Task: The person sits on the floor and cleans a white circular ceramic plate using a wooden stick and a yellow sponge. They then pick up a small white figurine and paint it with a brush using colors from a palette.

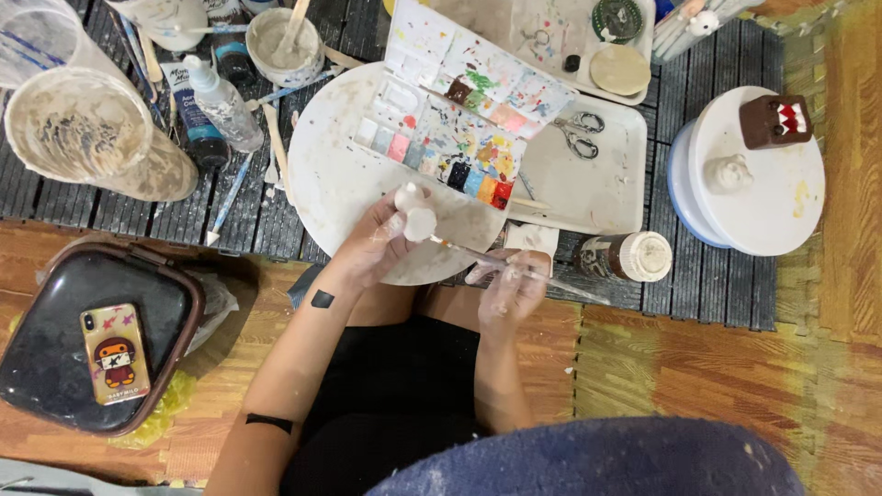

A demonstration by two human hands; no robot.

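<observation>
My left hand (375,243) holds a small white clay figure (415,213) over the edge of a round white turntable (335,174). My right hand (511,280) grips a thin paintbrush (464,252) whose tip touches the figure's lower side. Just beyond the figure lies an open paint palette (459,115) with several coloured wells and a smeared lid. Both hands are dusted with white.
A white tray (597,184) with scissors (577,133) lies right of the palette. A small jar (625,257) lies beside my right hand. A second turntable (763,184) carries a brown figure. At left are a clay-smeared cup (83,129), bottles, tools and a phone (115,354) on a dark tray.
</observation>
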